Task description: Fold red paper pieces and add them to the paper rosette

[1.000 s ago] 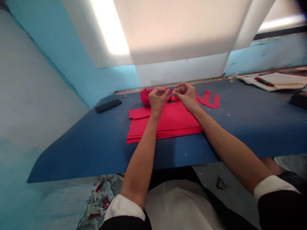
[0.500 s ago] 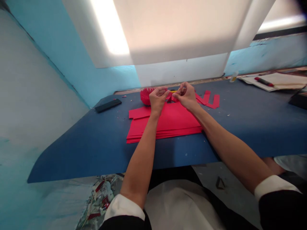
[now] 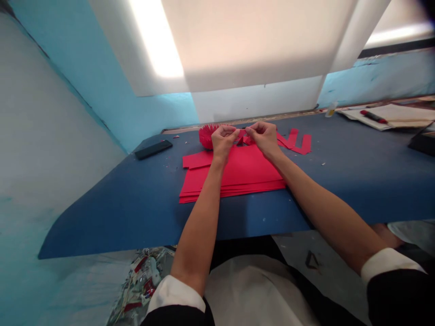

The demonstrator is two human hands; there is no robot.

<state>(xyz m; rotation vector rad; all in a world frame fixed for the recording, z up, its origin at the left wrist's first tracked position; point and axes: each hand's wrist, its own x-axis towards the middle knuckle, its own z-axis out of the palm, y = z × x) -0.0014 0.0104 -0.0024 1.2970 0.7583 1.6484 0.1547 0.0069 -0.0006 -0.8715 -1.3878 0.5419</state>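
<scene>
My left hand (image 3: 223, 139) and my right hand (image 3: 264, 136) are held close together above a stack of red paper sheets (image 3: 238, 174) on the blue table (image 3: 136, 199). Both hands pinch a small red paper piece (image 3: 242, 133) between their fingertips. Just behind my left hand lies a red spiky paper ball (image 3: 206, 134). Red cut paper strips (image 3: 295, 141) lie to the right of my right hand.
A black phone (image 3: 153, 149) lies at the table's left rear. At the far right are white papers with a red marker (image 3: 374, 116), a small bottle (image 3: 331, 108) and a dark object (image 3: 423, 141). Shiny wrappers (image 3: 142, 280) lie on the floor below the table's edge.
Both hands have dropped slightly and kept working the small red piece between their fingertips. Nothing else has moved.
</scene>
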